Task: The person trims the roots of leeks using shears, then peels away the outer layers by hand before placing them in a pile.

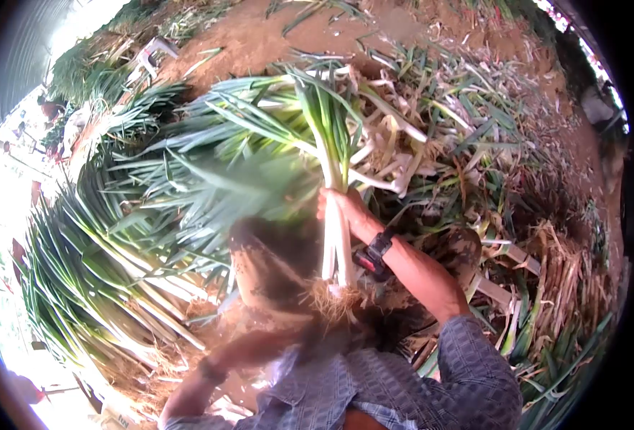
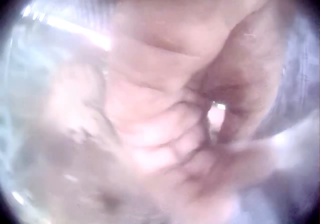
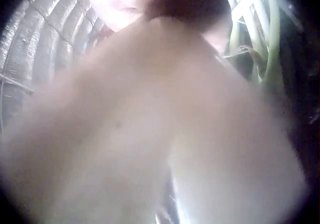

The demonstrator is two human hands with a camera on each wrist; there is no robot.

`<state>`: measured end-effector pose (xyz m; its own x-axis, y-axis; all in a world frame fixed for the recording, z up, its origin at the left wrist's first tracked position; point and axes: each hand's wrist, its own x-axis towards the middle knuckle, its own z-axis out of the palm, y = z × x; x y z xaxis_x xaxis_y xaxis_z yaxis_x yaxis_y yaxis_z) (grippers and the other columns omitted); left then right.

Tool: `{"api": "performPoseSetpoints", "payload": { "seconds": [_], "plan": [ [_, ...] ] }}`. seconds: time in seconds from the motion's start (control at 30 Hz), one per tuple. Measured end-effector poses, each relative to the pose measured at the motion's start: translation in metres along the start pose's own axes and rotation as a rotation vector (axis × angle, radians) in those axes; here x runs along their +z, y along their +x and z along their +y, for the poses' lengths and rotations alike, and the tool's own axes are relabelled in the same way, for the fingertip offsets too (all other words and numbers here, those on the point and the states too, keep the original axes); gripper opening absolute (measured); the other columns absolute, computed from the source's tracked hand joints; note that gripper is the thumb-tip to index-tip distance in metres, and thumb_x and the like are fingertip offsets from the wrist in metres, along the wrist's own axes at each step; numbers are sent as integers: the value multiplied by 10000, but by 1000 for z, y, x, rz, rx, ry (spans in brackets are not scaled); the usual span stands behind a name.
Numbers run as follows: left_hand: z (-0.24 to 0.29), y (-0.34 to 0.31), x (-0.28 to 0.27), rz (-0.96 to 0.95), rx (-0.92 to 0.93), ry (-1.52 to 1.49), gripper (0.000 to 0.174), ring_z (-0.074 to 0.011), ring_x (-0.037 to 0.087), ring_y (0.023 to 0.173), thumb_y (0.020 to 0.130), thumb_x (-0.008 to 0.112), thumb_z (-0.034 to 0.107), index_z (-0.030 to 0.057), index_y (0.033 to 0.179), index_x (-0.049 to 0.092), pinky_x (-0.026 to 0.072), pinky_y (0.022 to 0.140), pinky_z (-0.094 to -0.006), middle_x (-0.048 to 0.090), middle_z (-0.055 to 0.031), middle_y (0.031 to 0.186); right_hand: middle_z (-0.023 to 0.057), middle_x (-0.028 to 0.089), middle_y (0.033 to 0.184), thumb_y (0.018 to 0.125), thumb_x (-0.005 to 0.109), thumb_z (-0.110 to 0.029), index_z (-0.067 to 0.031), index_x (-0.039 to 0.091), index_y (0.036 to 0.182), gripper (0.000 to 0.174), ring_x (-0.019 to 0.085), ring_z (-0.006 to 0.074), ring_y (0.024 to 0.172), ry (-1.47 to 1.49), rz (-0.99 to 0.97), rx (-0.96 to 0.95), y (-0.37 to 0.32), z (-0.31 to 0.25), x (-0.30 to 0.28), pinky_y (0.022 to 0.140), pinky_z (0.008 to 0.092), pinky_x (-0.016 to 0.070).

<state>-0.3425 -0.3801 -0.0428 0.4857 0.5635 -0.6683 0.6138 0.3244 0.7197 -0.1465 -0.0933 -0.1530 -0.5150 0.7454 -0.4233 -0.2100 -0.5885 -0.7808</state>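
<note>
A small bunch of long green onions (image 1: pixel 335 168) stands upright before the body, leaves up and shaggy roots (image 1: pixel 333 297) down. My right hand (image 1: pixel 342 206) grips it round the pale stalks below the leaves. In the right wrist view, blurred pale shapes fill most of the picture, with green-and-white stalks (image 3: pixel 260 34) at the upper right. My left hand (image 1: pixel 292 344) is low and motion-blurred near the roots. Its fingers (image 2: pixel 160 139) look curled in the left wrist view; I cannot tell whether they hold anything.
A large pile of green onions (image 1: pixel 116 279) lies on the left, roots toward the body. Pale, stripped stalks (image 1: pixel 396 158) lie ahead to the right, beside a broad heap of leaf scraps (image 1: pixel 503 136). Bent knees (image 1: pixel 259 269) flank the work. Bare soil (image 1: pixel 245 43) shows at the back.
</note>
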Motion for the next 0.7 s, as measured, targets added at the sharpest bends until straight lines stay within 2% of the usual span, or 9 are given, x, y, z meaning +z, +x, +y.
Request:
{"api": "performPoseSetpoints", "payload": {
  "seconds": [0.07,0.13,0.2,0.3,0.37,0.43,0.53,0.57,0.7],
  "plan": [
    [-18,-32,-11,504,42,587,588,-371,576,1213,905,718,253,55,1414,499,443,1053,-453,595,-243,1299,105,663,912,960,661,-263,-28,599,1046,258,685,208,767,-12,-7,-6,-3,-10,7,707,322,586],
    [5,-41,-28,850,-11,478,733,-366,567,1232,872,765,290,32,1464,418,440,1065,-474,556,-223,1361,99,656,921,968,649,-270,-42,586,1056,252,679,202,802,37,-64,23,6,8,7,733,325,575],
    [20,-16,-35,914,118,-53,792,-364,561,1240,856,788,330,42,1475,388,471,1037,-513,514,-207,1414,103,659,933,965,646,-240,-25,560,1149,296,663,187,866,50,-111,46,-19,6,37,784,308,551],
    [-15,54,-28,407,483,-1020,710,-315,575,1226,913,730,369,50,1457,404,548,952,-463,519,-202,1386,124,694,977,925,669,-175,44,607,1174,337,672,181,911,68,-203,-58,-41,41,66,813,303,543],
    [-84,125,7,314,681,-1047,550,-305,589,1212,996,585,339,32,1422,424,575,906,-394,551,-218,1355,137,725,980,875,716,-175,46,690,1057,288,686,199,930,-45,-174,23,-70,36,84,838,326,547],
    [-71,123,18,455,526,-742,488,-285,612,1139,1068,416,368,34,1424,414,561,859,-357,581,-206,1331,146,725,980,846,728,-215,65,673,1109,388,702,224,901,103,-238,-28,-62,58,72,829,349,579],
    [-51,100,26,479,676,-1091,550,-215,655,911,970,598,218,-1,1419,368,593,677,-329,633,-149,1071,177,669,1101,854,728,-204,49,457,1378,641,696,277,954,300,-254,63,-52,40,72,877,408,586],
    [-40,83,22,487,709,-1223,597,-192,669,835,938,658,167,-13,1418,353,604,616,-320,650,-130,985,170,671,1107,881,706,-213,41,488,1335,565,687,282,965,290,-240,7,-48,41,75,865,423,581],
    [-12,5,-11,738,526,-713,612,-181,668,690,927,626,140,-19,1439,331,599,538,-300,661,-145,964,178,640,1142,887,716,-196,35,458,1362,588,675,293,986,232,-244,-152,-64,1,143,888,413,564]
  ]
}}
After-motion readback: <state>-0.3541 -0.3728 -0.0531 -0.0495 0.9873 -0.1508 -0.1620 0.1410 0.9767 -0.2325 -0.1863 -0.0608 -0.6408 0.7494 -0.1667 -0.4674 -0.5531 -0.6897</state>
